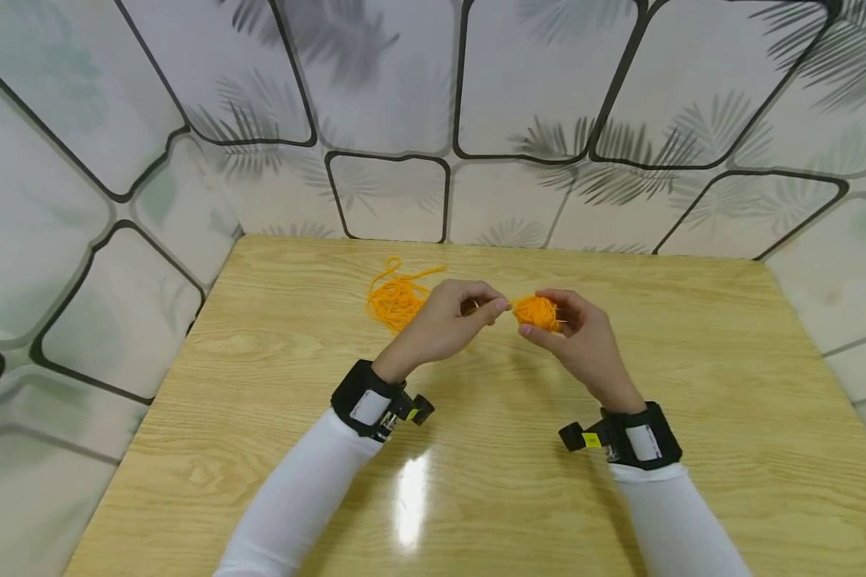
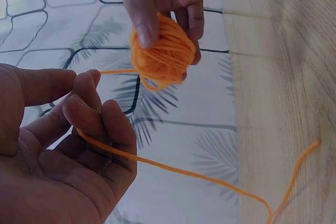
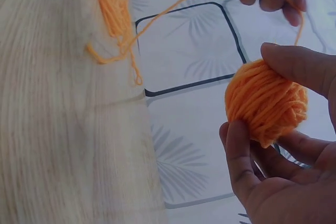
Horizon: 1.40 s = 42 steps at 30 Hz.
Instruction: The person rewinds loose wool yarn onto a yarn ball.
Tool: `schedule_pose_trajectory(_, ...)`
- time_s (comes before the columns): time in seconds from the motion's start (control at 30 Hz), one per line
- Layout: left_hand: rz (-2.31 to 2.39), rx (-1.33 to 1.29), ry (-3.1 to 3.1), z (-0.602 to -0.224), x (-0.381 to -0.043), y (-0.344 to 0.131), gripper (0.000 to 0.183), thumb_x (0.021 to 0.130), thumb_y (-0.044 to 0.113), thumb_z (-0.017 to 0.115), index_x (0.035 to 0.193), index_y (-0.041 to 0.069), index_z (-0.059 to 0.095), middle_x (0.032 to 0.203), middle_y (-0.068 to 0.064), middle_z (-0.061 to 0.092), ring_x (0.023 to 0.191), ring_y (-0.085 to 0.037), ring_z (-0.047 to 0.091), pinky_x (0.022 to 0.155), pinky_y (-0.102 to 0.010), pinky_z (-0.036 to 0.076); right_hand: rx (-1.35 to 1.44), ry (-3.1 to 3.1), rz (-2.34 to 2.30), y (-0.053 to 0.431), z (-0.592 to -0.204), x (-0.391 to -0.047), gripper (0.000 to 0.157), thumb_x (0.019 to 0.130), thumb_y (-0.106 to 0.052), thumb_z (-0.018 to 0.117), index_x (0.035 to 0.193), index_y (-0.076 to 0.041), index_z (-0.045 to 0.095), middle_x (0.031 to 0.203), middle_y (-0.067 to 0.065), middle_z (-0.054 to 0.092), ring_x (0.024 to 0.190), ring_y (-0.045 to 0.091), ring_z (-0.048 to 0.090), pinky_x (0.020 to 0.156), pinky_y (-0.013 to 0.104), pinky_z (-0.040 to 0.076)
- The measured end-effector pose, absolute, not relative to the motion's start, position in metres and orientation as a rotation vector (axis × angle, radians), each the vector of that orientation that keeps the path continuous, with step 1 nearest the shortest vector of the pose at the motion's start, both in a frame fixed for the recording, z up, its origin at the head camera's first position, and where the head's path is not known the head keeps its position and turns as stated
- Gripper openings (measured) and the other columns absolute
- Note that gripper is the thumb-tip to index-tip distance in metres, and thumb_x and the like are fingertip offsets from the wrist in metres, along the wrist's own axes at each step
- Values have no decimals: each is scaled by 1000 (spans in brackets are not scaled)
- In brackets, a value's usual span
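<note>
An orange ball of yarn (image 1: 536, 313) is held above the table between the thumb and fingers of my right hand (image 1: 581, 340). To its left, my left hand (image 1: 449, 319) pinches the orange strand between thumb and forefinger, a short way from the ball. In the left wrist view the strand (image 2: 184, 172) runs on through the curled fingers of that hand and down to the table. Wound layers of the ball (image 3: 265, 100) show plainly in the right wrist view. A loose heap of the same yarn (image 1: 395, 301) lies on the table, partly hidden behind my left hand.
The light wooden table (image 1: 491, 497) reaches back to a wall (image 1: 397, 196) with a leaf and black-line pattern. A loose yarn end (image 1: 433, 272) sticks out from the heap toward the right. Black straps with small cameras sit on both wrists.
</note>
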<state>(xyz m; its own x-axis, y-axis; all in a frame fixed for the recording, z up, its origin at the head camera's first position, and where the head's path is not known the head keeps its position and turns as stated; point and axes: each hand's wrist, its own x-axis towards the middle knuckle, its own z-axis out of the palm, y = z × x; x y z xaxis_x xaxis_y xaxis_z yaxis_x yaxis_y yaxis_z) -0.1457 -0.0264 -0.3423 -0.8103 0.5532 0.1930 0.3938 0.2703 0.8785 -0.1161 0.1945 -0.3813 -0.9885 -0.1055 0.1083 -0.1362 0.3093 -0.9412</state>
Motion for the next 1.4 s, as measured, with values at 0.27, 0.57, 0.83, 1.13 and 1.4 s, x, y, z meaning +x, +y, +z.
schedule_pose_trajectory(0.27,1592,910,2353,-339,-134,-29,26,94,34,50,99,15,66,79,1,58,59,-14,45,53,-28,37,277,-2481,1812,185,-387,-115,52,80,-28,69,128,-18,52,122,6,52,95,23,57,77,31,48)
schedule_pose_trajectory(0.57,1613,923,2322,-341,-123,-27,25,93,34,52,97,15,67,82,6,61,60,-13,46,53,-27,37,200,-2399,1978,178,-386,-114,52,80,-26,69,124,-6,52,122,11,50,98,24,61,79,33,48)
schedule_pose_trajectory(0.83,1630,880,2283,-322,-106,-30,20,93,21,54,100,6,66,81,0,60,59,-13,43,53,-26,36,148,-2416,2065,177,-382,-112,58,78,-25,72,127,-6,49,124,12,47,103,24,60,80,35,48)
schedule_pose_trajectory(1.13,1664,874,2244,-307,-91,-35,19,92,19,55,100,5,65,89,1,62,71,-15,51,62,-26,43,178,-2377,2133,179,-373,-113,57,83,-24,67,133,-7,44,127,14,47,105,23,58,85,33,45)
schedule_pose_trajectory(1.4,1680,866,2239,-307,-87,-36,14,92,14,55,94,6,66,83,0,62,67,-12,49,60,-26,41,338,-2107,2443,180,-360,-112,48,91,-16,54,135,-2,40,125,24,45,105,29,58,89,40,41)
